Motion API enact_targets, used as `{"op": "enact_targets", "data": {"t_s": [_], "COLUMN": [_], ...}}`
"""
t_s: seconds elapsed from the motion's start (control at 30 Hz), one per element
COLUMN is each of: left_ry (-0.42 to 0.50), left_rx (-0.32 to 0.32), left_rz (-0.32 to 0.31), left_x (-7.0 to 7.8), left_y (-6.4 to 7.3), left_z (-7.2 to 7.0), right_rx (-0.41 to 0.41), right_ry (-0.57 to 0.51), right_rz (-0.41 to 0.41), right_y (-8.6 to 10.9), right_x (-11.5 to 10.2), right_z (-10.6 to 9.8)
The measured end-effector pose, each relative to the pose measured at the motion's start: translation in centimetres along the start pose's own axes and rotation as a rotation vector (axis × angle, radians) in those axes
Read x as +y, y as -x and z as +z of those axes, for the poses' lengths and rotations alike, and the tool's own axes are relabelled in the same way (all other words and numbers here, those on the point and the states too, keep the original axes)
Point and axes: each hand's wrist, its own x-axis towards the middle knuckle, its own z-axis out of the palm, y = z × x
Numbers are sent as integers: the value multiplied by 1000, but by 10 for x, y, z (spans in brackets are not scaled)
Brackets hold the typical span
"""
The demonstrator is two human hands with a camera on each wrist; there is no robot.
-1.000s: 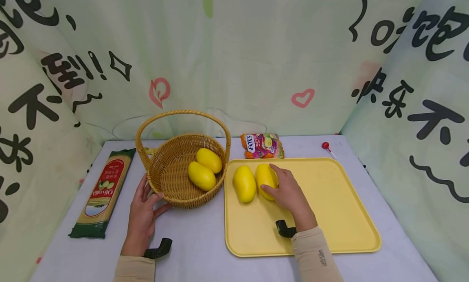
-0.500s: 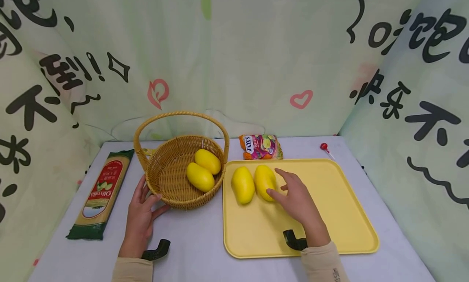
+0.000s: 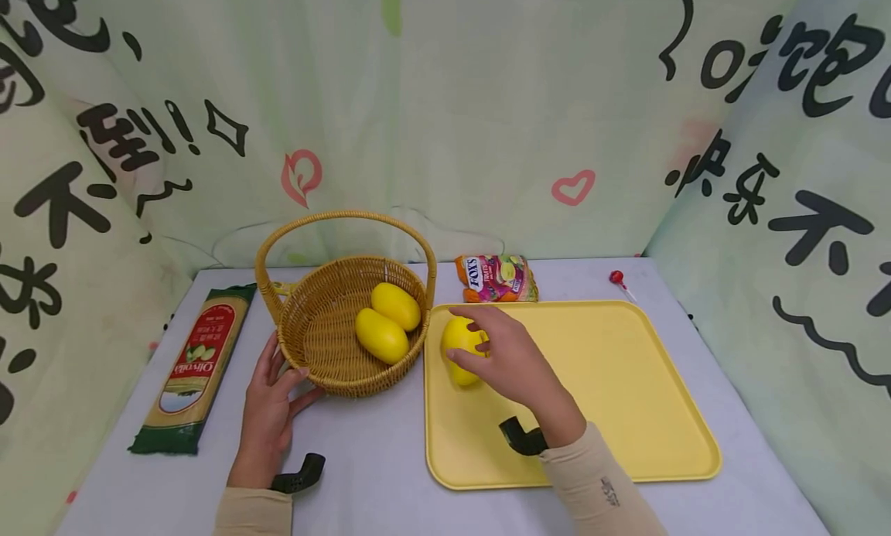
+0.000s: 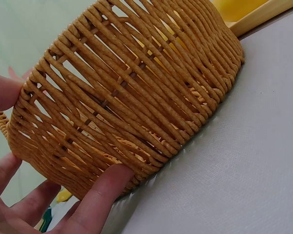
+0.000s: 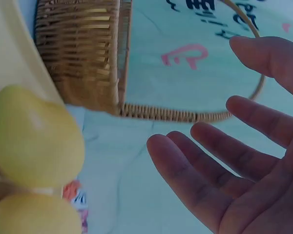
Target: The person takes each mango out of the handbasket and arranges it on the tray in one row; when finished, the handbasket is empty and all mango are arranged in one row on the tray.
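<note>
A wicker basket (image 3: 327,327) with a tall handle holds two yellow mangoes (image 3: 381,336). The left hand (image 3: 267,416) grips the basket's near left side, digits at the rim and low on the wall in the left wrist view (image 4: 100,195). Over the left part of the yellow tray (image 3: 592,412) hovers the right hand (image 3: 511,358), its fingers spread and nothing in them. A mango (image 3: 459,343) on the tray lies partly behind that hand. The right wrist view shows two mangoes, an upper one (image 5: 36,136) and a lower one (image 5: 34,214), both apart from the fingers.
Left of the basket lies a green-ended pasta packet (image 3: 198,366). A FOX'S candy bag (image 3: 496,278) sits behind the tray, and a red lollipop (image 3: 617,278) lies at the back right. Printed curtains (image 3: 445,134) enclose the table's back and sides.
The right hand first drew back from the right-hand mango on the tray, leaving it there, then moved left over the two mangoes. The left hand stays on the basket.
</note>
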Motion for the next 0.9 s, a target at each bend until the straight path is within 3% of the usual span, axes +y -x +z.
{"op": "enact_targets", "data": {"t_s": [0.27,0.43,0.67,0.9], "left_ry": [2,1,8,10], "left_rx": [-2,-1,-7,-13], "left_rz": [3,-1,-9,-3], "left_x": [0,-1,-1,0], "left_y": [-1,-1,0,0], "left_z": [2,2,0,-1], "right_rx": [-196,-309,-381,-397], "right_ry": [165,238,344,419], "right_rz": [-107,-101,-43,-6], "right_y": [-45,-71,-98,-112], "right_x": [-27,-37,-39,-43], "right_z": [26,44,70,89]}}
